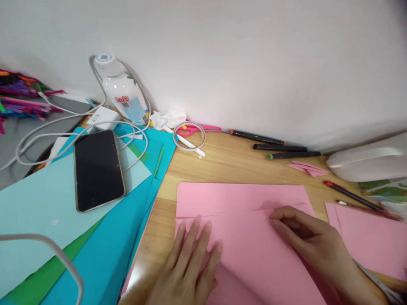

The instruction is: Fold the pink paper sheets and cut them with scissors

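Observation:
A pink sheet of paper (254,250) lies over another pink sheet (235,197), whose far strip shows beyond the upper one's edge. My left hand (190,267) rests flat on the upper sheet near its left corner, fingers stretched out. At the right, my right hand (314,241) pinches the far edge of that sheet between thumb and forefinger. The near part of the upper sheet bends up and casts a shadow. Its lower end runs out of view.
At left, a phone (99,169) and white cable lie on blue and green paper (104,254). A white bottle (125,93), pink scissors (203,128), a tape ring (189,136) and markers (257,137) line the wall. More pink paper (375,241) and metal scissors (378,286) are at right.

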`<state>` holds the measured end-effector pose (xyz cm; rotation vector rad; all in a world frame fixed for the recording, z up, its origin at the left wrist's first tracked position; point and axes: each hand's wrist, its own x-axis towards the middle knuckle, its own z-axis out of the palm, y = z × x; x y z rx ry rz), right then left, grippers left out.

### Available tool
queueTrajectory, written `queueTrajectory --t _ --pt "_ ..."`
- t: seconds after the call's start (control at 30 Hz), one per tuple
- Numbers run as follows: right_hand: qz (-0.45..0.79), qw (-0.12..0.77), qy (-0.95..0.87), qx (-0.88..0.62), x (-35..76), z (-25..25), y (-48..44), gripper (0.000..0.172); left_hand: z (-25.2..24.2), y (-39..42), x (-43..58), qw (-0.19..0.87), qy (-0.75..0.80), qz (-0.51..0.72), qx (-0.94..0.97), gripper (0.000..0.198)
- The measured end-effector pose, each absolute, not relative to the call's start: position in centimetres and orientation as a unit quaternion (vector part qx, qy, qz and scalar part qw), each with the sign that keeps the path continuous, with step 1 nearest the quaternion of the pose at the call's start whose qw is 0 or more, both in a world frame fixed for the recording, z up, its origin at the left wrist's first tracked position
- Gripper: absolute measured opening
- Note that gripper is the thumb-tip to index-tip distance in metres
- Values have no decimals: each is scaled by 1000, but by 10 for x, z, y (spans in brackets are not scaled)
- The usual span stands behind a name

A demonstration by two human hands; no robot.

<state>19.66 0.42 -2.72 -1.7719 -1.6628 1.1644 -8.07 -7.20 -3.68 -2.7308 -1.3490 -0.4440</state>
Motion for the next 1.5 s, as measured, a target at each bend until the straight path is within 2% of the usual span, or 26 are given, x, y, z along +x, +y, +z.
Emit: queueTrajectory --t 0.4,0.57,0.8,1.0,1.2,1.5 --pt "393 200 -630 -639 207 -25 2 16 -39 -71 -80 17 -414 -163 -895 50" --pt "382 190 -642 -637 212 -24 0 16 -37 -68 -80 25 -400 -141 -905 43" --pt "391 195 -642 -630 213 -27 1 16 -35 -68 -81 35 -389 -110 -914 41" --pt "406 185 -639 -626 215 -28 3 16 -40 -74 -75 2 -484 -183 -856 51" --pt "417 186 -625 -633 214 -28 2 16 -40 -79 -78 2 -507 -186 -841 42" --pt "408 190 -624 -638 210 -26 3 19 -45 -89 -83 27 -519 -145 -842 46"
